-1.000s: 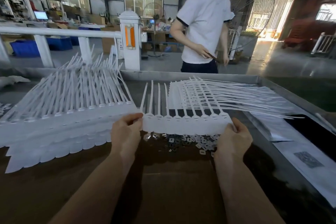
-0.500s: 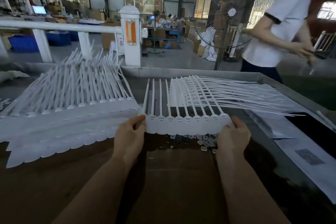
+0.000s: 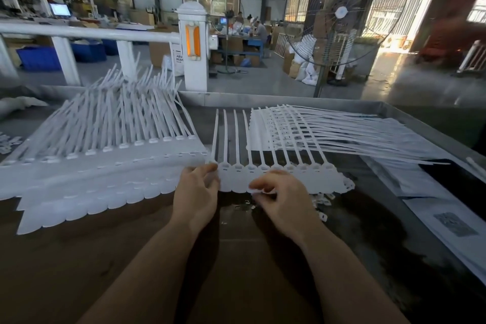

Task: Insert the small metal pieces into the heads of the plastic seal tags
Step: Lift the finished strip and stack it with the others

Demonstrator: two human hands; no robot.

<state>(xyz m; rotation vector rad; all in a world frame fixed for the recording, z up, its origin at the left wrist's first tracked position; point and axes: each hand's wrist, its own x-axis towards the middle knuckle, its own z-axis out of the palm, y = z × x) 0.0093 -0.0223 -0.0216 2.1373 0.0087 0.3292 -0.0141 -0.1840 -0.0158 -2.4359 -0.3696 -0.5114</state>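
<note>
Only legible writing: "ABS" / "RES…" on a white sack (image 3: 178, 58) behind the white post (image 3: 192, 42), rest cut off. Printed sheet (image 3: 455, 223) at right has a code block, too blurred to read. Left hand (image 3: 196, 192) pinches the left end of the seal tag strip (image 3: 286, 179); right hand (image 3: 282, 197) w/ fingers curled at its lower edge, grip unclear. Small metal pieces (image 3: 322, 198) lie under/behind the strip. Tag stack (image 3: 105, 166) to the left, another stack (image 3: 328, 134) behind. Big fan (image 3: 342, 12) beyond the table.
</note>
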